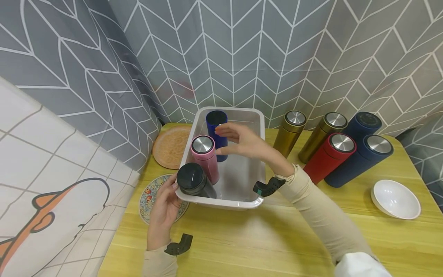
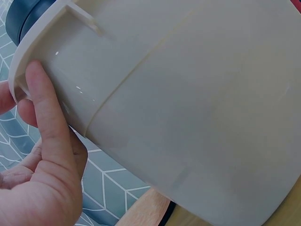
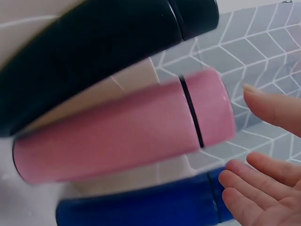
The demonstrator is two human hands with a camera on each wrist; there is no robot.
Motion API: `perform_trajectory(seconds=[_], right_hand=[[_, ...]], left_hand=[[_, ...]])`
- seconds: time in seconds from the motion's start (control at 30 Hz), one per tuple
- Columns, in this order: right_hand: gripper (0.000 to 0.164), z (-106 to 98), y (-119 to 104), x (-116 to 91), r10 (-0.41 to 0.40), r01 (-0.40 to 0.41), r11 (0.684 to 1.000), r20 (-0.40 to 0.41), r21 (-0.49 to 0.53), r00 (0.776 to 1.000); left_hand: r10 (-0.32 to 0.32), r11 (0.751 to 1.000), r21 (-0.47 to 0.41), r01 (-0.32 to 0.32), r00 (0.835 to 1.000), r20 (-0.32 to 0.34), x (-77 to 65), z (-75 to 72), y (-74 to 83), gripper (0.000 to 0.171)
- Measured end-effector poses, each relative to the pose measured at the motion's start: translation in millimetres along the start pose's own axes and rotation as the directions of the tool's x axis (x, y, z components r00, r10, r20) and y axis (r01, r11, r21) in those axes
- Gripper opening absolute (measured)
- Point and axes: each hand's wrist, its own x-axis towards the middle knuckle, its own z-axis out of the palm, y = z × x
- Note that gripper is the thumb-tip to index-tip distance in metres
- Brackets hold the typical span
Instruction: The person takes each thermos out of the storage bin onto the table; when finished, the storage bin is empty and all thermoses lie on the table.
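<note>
A light grey plastic bin stands on the table with three thermos bottles along its left side. At the back is the blue thermos, in the middle the pink thermos, and at the front corner the black thermos. My left hand grips the bin's front left corner by the rim, with the thumb against the outer wall. Over the bin, my right hand is spread beside the pink thermos's lid. In the right wrist view, a gap shows between the thumb and the pink lid.
Right of the bin stand two gold thermoses, a red thermos and two dark blue thermoses. A white bowl sits at the right. A round wooden-looking plate and a patterned plate lie on the left.
</note>
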Motion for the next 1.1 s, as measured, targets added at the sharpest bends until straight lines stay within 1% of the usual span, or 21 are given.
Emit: perform_trajectory(seconds=[0.1,0.17,0.27,0.43,0.6,0.77,1.0,1.1], right_hand=[[0.078,7.3,0.2,7.4,0.017,-0.018,1.000,0.047,0.021,0.999],[0.082,11.8,1.4,11.5,0.014,-0.016,0.999,0.070,0.027,0.997],[0.082,18.0,4.6,16.9,-0.006,0.003,1.000,0.099,0.025,0.995],[0.077,27.5,9.4,22.8,-0.032,0.031,0.999,0.135,0.009,0.990],[0.075,32.0,8.2,24.2,-0.039,0.041,0.999,0.121,-0.018,0.992],[0.076,33.3,8.6,23.7,-0.022,0.026,0.999,0.105,-0.041,0.994],[0.072,35.3,12.1,25.0,-0.020,0.021,0.999,0.020,-0.039,1.000],[0.072,35.2,12.4,24.3,-0.010,0.010,1.000,0.001,-0.027,1.000]], left_hand=[[0.003,1.000,-0.003,-0.003,1.000,0.012,0.2,-0.1,0.0,0.049],[0.006,1.000,-0.010,-0.006,1.000,0.023,0.4,-0.1,-0.3,0.050],[0.009,1.000,-0.024,-0.008,0.999,0.039,0.6,-0.1,-0.7,0.050],[0.009,0.999,-0.037,-0.007,0.999,0.047,0.3,-0.3,-0.8,0.051],[0.011,0.999,-0.046,-0.009,0.999,0.044,0.0,-0.1,0.0,0.051],[0.009,0.999,-0.049,-0.007,0.999,0.041,0.1,0.1,0.2,0.051],[0.010,0.999,-0.053,-0.008,0.999,0.045,0.6,-0.5,0.1,0.050],[0.011,0.998,-0.058,-0.008,0.999,0.048,0.7,-0.7,-0.1,0.050]])
